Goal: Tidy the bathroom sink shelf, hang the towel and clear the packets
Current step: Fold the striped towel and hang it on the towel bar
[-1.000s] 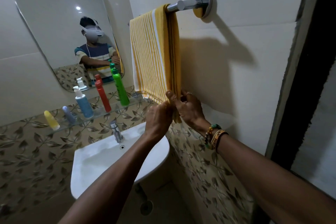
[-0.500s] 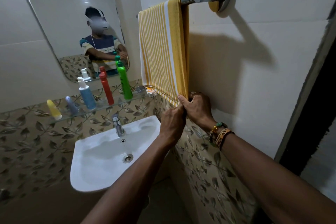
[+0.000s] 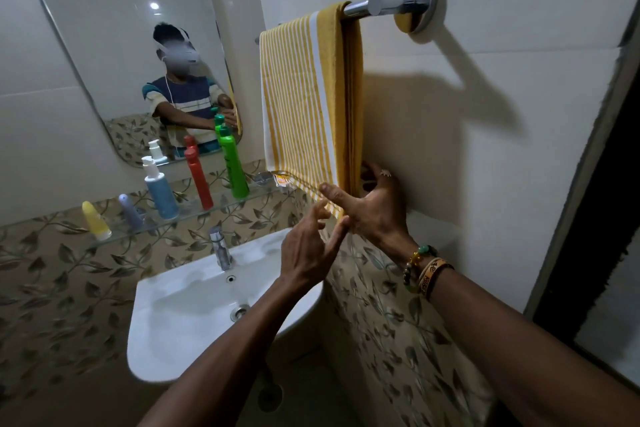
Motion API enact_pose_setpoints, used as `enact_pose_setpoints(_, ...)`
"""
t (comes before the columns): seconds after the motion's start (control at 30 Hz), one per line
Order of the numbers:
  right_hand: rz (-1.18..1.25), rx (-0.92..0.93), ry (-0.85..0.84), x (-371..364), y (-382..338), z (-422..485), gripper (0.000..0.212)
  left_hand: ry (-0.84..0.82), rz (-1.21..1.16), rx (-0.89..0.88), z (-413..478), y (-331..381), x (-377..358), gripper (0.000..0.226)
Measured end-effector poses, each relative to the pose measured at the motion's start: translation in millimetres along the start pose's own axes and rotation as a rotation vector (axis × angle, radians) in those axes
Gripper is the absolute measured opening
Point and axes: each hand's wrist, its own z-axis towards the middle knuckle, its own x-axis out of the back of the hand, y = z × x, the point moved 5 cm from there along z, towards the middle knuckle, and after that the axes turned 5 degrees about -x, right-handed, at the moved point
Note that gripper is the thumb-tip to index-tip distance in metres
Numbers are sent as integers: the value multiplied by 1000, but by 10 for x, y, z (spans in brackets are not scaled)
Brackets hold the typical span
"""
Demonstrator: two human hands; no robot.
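While the towel [image 3: 301,97] is hanging folded over the rail [image 3: 377,5] at 12 o'clock in the view, both hands are sitting at its lower right corner. The towel is yellow with white stripes, and its hem is hanging about level with the shelf end.

Right hand [image 3: 375,208]: it is reaching in from 4 o'clock. The thumb [image 3: 329,190] is lying straight across the front of the hem, pointing to 9 o'clock. The fingers are sitting behind the folded edge, against the wall. The corner is passing between thumb and fingers, but whether the hand is pinching it cannot be determined. Bracelets [image 3: 424,270] are circling this wrist.

Left hand [image 3: 308,253]: it is reaching in from 7 o'clock, just below the corner. Its fingers are spreading wide and holding nothing, with the tips pointing to 1 o'clock at the hem. Contact cannot be confirmed.

At 9 o'clock from the hem, the shelf [image 3: 187,215] is carrying, in order toward 8 o'clock:
- green bottle [image 3: 232,166]
- red bottle [image 3: 199,180]
- blue bottle [image 3: 160,194]
- grey tube [image 3: 130,208]
- yellow tube [image 3: 95,220]

A small orange-and-white item [image 3: 282,180], too small to identify, is lying at the shelf end under the hem. The sink [image 3: 149,350] is sitting at 6 o'clock from the shelf, with the tap [image 3: 220,248] standing at its back rim. The mirror [image 3: 104,28] is hanging at 12 o'clock from the shelf.
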Motion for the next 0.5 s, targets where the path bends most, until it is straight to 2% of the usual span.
enact_pose_setpoints(0.17, -15, -6, 174, 83, -227, 24, 98, 171, -149, 68, 321, -289, 167, 57)
enact_pose_setpoints(0.3, -9, 27, 291, 168, -413, 88, 104, 304, -241, 118, 793, -602, 286, 68)
enact_pose_setpoints(0.5, 14, 83, 505, 217, -787, 296, 103, 209, -398, 158, 1558, -1016, 305, 73)
